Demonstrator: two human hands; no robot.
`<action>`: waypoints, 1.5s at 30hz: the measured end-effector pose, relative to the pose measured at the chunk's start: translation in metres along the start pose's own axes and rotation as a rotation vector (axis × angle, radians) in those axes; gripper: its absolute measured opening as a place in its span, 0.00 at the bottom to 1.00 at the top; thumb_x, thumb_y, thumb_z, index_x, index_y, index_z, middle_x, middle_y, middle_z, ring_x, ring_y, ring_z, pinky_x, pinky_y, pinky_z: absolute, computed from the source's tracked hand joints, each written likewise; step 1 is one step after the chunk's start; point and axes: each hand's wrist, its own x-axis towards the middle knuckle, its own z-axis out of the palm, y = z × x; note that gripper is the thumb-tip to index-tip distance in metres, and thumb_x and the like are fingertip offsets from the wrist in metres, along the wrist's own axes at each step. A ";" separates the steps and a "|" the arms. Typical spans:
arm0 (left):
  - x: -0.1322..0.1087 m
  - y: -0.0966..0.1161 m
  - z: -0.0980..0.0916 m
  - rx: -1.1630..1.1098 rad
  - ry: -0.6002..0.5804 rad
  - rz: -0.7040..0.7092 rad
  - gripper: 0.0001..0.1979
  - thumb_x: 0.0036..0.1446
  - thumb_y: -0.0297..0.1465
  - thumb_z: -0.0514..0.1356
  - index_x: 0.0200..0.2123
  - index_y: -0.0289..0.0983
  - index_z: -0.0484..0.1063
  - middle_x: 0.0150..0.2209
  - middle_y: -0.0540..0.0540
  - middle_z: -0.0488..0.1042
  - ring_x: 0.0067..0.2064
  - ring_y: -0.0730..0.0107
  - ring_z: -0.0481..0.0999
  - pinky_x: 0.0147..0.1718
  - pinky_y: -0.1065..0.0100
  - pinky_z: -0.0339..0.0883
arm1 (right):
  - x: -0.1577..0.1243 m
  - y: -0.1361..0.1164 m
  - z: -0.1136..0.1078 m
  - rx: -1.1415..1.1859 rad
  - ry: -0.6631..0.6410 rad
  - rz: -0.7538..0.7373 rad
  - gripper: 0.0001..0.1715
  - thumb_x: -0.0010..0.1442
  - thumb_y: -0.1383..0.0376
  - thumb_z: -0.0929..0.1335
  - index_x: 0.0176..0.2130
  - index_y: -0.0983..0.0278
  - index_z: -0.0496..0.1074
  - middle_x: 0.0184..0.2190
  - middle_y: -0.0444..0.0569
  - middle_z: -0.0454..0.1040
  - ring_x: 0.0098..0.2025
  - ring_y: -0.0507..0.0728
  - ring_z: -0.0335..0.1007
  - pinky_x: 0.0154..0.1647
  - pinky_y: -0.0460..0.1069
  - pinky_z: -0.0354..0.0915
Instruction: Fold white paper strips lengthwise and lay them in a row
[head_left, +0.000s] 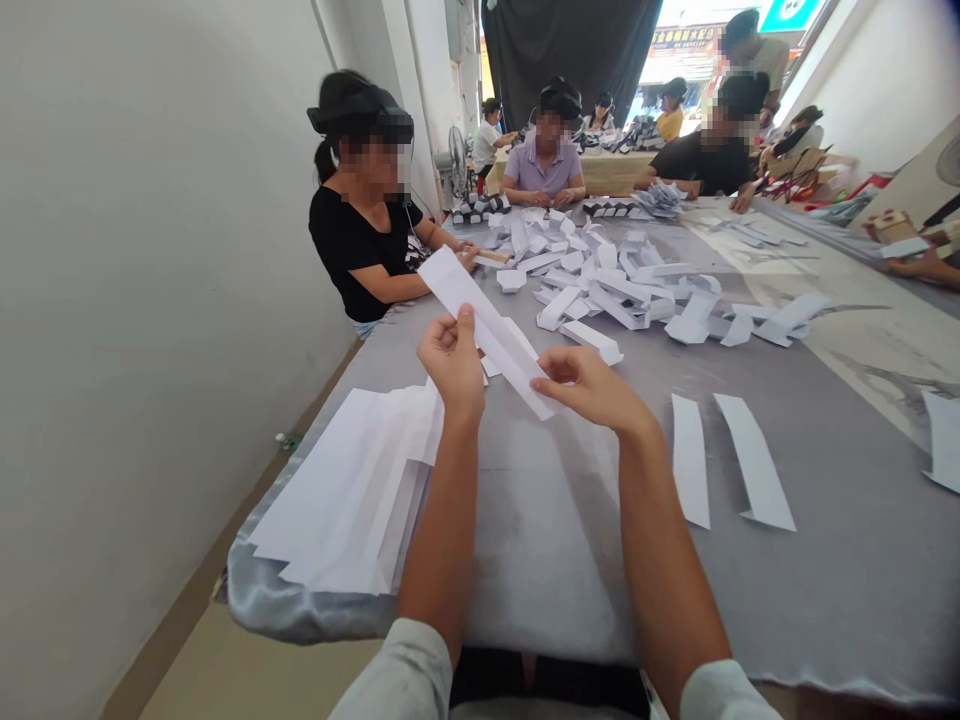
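A long white paper strip (491,328) is held slantwise above the table between my two hands. My left hand (455,362) pinches its upper part, with the thumb lying on the paper's face. Lower down, near the strip's bottom end, the thumb and fingers of my right hand (581,385) grip its edge. Under and beside my left forearm lies a stack of white paper sheets (345,490). To the right of my right forearm rest two white strips, a narrow one (691,460) and a slightly curved one (754,462).
A heap of folded white paper pieces (600,270) covers the far middle of the grey-clothed table (555,540). One person (367,230) in black sits at the left edge; others sit across. Another paper piece (945,440) lies at far right. A wall (150,300) borders the left.
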 end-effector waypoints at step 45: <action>0.022 0.001 -0.025 -0.163 -0.131 -0.266 0.27 0.40 0.43 0.81 0.39 0.38 0.76 0.39 0.45 0.82 0.43 0.66 0.81 0.44 0.67 0.71 | 0.005 0.010 -0.027 0.618 0.782 -0.174 0.23 0.50 0.56 0.83 0.40 0.60 0.77 0.39 0.44 0.79 0.35 0.52 0.75 0.28 0.46 0.71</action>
